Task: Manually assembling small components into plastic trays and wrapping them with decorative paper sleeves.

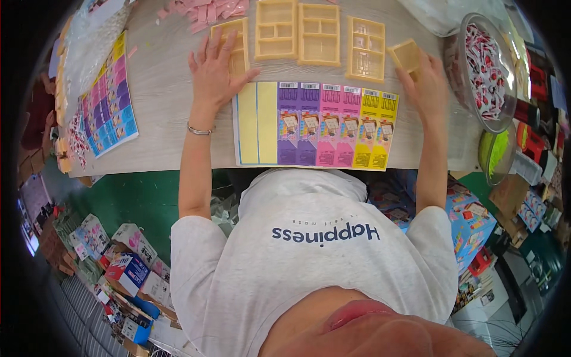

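Note:
A row of pale yellow compartment trays lies across the far side of the table. My left hand (215, 76), its fingers spread, rests over the leftmost tray (239, 58) and partly covers it. At the row's right end, my right hand (425, 83) grips a tilted yellow tray (404, 55) between thumb and fingers. Three more trays stand between my hands: one (276, 31), another (319, 34) and a third (366, 49). Nearer me, a sheet of printed labels (330, 128) in purple, pink and yellow lies flat, its left strips bare yellow backing.
Pink strips (208, 11) are heaped at the far left. A second label sheet (113, 101) lies at the table's left end. On the right stand a clear bowl of small wrapped packets (488, 71) and a container of green pieces (496, 154). Cartons (128, 271) crowd the floor.

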Tool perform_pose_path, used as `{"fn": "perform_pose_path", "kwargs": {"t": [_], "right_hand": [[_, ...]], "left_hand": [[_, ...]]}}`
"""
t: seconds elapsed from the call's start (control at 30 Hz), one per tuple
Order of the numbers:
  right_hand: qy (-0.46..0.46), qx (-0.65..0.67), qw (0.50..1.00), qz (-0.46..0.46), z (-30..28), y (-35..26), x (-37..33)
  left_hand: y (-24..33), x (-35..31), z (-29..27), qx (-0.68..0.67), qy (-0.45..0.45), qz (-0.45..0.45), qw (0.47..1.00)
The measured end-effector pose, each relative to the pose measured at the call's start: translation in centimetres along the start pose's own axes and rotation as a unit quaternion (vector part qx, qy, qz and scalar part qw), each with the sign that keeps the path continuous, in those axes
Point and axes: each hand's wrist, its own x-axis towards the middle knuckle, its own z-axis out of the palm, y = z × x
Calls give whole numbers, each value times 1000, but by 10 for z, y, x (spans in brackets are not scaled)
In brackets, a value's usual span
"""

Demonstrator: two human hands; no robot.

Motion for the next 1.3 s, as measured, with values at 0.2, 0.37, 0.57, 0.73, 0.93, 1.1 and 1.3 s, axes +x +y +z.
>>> {"fn": "perform_pose_path", "kwargs": {"t": [0.2,0.37,0.57,0.73,0.93,1.1,1.3], "right_hand": [[-65,38,995,-61,7,26,-26],[-14,72,986,-152,-5,45,-44],[46,107,966,-229,10,60,-7],[82,101,965,-226,-7,31,-1],[65,214,930,-290,12,-65,30],[149,162,879,-423,53,-162,108],[-60,23,832,-551,68,-222,134]], "left_hand": [[-24,-1,5,-28,11,-33,999],[2,20,0,-59,40,22,997],[14,32,15,-24,23,25,999],[41,24,-5,-26,24,57,998],[60,11,-8,-95,-7,15,995],[47,8,-19,-4,-6,47,999],[7,-16,-28,-79,78,-68,992]]}}
